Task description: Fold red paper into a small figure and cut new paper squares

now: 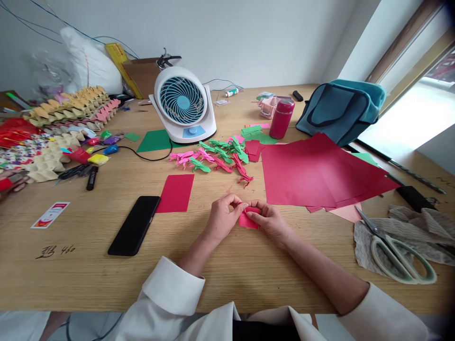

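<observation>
Wooden table (81, 279) is shown, with open room left between the phone (135, 226) and the left hand (224, 217). Small red paper (250, 222) is pinched by the fingertips of this hand and of the right hand (273, 221), nearer than the folded paper pieces (223, 164). On the right, scissors (397, 253) are laid near the table's front edge.

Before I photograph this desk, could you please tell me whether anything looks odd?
Two things: handwriting marks the wooden tabletop itself, left of the phone, and the large red sheets lie unevenly stacked, their edges misaligned.
</observation>
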Motion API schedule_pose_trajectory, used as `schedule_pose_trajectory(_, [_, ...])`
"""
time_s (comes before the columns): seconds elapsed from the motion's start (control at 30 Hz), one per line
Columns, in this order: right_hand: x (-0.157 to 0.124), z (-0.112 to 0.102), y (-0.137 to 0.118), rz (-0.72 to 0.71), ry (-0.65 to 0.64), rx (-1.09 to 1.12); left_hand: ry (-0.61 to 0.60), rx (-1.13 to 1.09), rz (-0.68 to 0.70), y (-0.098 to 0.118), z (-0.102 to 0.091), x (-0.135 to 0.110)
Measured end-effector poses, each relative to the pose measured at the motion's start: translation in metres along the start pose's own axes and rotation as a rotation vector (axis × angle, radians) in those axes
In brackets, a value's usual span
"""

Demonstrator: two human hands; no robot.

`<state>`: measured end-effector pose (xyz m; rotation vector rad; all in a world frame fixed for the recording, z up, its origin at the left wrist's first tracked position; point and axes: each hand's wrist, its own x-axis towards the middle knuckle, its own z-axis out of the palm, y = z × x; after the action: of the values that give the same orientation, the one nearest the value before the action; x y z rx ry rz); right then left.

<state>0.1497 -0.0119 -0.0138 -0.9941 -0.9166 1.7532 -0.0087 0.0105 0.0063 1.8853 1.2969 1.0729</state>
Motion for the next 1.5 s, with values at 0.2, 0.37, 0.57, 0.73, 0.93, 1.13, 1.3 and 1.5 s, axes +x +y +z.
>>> schedule_pose_trajectory(0.2, [-0.001,-0.001,-0.003,0.049,-0.061,-0.074,-0.032,0.047,0.032,0.007,-0.006,0.002])
schedule_pose_trajectory(0.37, [-0.001,-0.001,-0.001,0.021,-0.082,-0.121,-0.039,0.086,0.031,0.007,-0.007,0.003])
schedule_pose_trajectory(0.57, [0.000,-0.004,0.008,-0.023,-0.100,-0.176,-0.041,0.139,0.019,0.010,-0.009,0.001])
schedule_pose_trajectory(0.73, [0.001,-0.007,0.012,-0.033,-0.113,-0.237,-0.060,0.189,0.031,0.014,-0.012,0.001])
schedule_pose_trajectory(0.93, [0.000,-0.006,0.010,-0.048,-0.121,-0.275,-0.077,0.139,-0.011,0.015,-0.013,0.001])
schedule_pose_trajectory(1.13, [-0.002,-0.002,0.007,-0.066,-0.097,-0.264,-0.088,0.021,-0.078,0.016,-0.012,0.001])
schedule_pose_trajectory(1.3, [-0.003,-0.001,0.005,-0.088,-0.111,-0.275,-0.059,0.066,-0.074,0.018,-0.011,0.000])
schedule_pose_trajectory(1.5, [-0.003,-0.001,0.006,-0.057,-0.109,-0.276,-0.034,0.135,-0.067,0.016,-0.010,-0.001])
